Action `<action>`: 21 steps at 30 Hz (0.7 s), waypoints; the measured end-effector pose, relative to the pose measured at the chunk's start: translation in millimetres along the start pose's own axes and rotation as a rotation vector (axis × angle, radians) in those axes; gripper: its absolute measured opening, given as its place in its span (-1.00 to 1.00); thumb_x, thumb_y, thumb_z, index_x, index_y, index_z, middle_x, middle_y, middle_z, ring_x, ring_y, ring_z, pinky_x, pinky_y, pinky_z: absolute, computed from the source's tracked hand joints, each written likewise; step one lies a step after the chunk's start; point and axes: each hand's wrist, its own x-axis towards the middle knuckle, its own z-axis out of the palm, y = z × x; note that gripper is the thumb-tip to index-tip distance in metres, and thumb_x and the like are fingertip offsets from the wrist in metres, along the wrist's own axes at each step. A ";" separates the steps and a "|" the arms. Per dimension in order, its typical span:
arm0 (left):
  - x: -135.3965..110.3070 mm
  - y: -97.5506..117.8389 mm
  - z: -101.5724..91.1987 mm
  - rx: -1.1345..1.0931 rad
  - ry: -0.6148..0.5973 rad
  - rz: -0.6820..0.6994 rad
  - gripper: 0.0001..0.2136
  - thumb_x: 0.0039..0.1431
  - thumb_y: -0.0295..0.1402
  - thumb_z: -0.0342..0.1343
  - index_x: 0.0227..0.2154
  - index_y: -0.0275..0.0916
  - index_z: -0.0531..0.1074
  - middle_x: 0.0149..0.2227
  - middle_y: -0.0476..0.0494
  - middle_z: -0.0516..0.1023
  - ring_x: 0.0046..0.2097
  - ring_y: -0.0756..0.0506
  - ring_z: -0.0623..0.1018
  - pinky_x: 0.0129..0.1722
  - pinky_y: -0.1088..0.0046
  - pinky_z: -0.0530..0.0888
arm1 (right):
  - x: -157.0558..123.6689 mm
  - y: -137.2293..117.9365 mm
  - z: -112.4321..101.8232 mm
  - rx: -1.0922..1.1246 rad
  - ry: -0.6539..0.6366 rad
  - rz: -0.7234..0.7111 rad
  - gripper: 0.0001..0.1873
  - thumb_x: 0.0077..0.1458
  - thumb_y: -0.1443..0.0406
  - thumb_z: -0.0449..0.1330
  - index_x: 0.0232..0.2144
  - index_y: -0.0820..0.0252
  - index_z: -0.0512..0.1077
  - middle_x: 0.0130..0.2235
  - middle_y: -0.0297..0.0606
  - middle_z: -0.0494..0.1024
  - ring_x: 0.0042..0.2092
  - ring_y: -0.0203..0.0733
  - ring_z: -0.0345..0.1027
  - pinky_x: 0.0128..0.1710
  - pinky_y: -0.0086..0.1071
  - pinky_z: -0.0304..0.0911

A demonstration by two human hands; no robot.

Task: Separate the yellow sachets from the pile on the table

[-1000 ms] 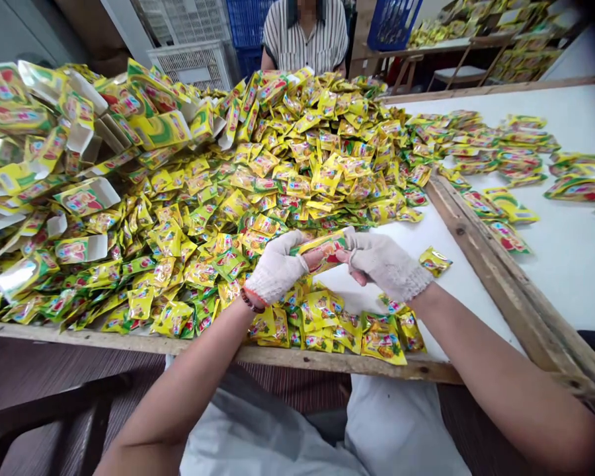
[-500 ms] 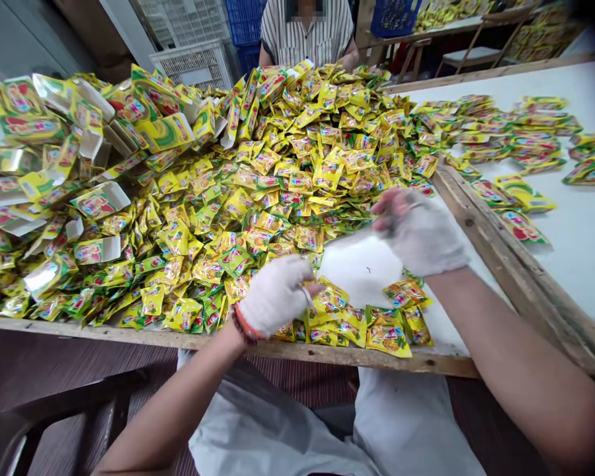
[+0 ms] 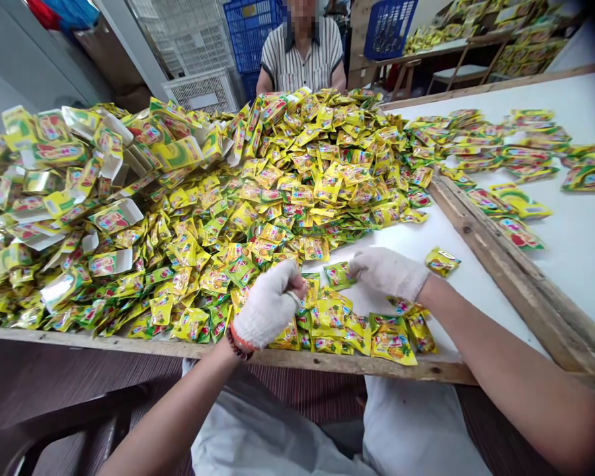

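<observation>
My left hand (image 3: pixel 269 305), in a white glove with bare fingertips, is closed with thumb and fingers drawn together above the near edge of the sachets. What it holds, if anything, I cannot make out. My right hand (image 3: pixel 391 272), gloved likewise, pinches a small green and yellow sachet (image 3: pixel 339 276) by its right end, over the white tabletop. Just below both hands lie several yellow sachets (image 3: pixel 331 312) along the wooden edge. A single sachet (image 3: pixel 442 262) rests to the right of my right wrist. A large heap of sachets (image 3: pixel 297 192) spreads beyond my hands.
Open cartons (image 3: pixel 114 217) are piled on the left of the heap. A wooden rail (image 3: pixel 496 254) divides the table; filled-looking packs (image 3: pixel 520 233) lie beyond it. A wooden strip (image 3: pixel 367 363) edges the table. Across from me sits a person (image 3: pixel 302 59) before blue crates (image 3: pixel 254 39).
My right hand has come down and left from the heap's edge and now pinches a sachet. A loose sachet now shows on the white surface at right. My left hand has barely moved.
</observation>
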 end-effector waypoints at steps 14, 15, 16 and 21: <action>-0.4 18.7 19.7 0.194 -0.181 0.006 -0.88 0.10 -0.37 0.16 -0.43 -0.21 0.31 -0.44 0.03 0.38 -0.38 -0.02 0.38 -0.39 0.47 0.26 | -2.2 -13.8 -5.0 -0.046 0.012 0.231 -0.77 -0.06 0.30 0.26 -0.28 0.15 0.38 -0.47 -0.33 0.43 -0.45 -0.24 0.24 -0.47 -0.39 0.04; 4.9 15.0 17.0 0.102 -0.142 -0.041 -0.90 0.13 -0.38 0.12 -0.44 -0.21 0.32 -0.48 0.05 0.36 -0.41 0.00 0.36 -0.41 0.49 0.25 | -3.9 -15.1 -10.0 0.043 0.058 0.222 -0.77 -0.05 0.33 0.24 -0.27 0.15 0.38 -0.45 -0.32 0.46 -0.43 -0.24 0.26 -0.44 -0.40 0.08; 11.8 11.1 14.7 0.027 -0.099 -0.077 -0.92 0.15 -0.37 0.10 -0.43 -0.22 0.33 -0.50 0.06 0.35 -0.43 0.02 0.33 -0.42 0.51 0.25 | -5.3 -17.5 -14.6 0.141 0.108 0.199 -0.78 -0.04 0.34 0.23 -0.26 0.16 0.39 -0.40 -0.31 0.49 -0.40 -0.24 0.29 -0.42 -0.40 0.12; 49.0 -4.5 17.5 -0.287 -0.015 -0.172 -0.85 0.08 -0.31 0.16 -0.46 -0.29 0.39 -0.51 0.04 0.34 -0.46 0.06 0.29 -0.46 0.55 0.24 | -7.1 -33.7 -16.6 0.520 0.137 0.047 -0.71 -0.03 0.22 0.25 -0.23 0.19 0.40 -0.30 -0.27 0.52 -0.30 -0.21 0.36 -0.32 -0.38 0.26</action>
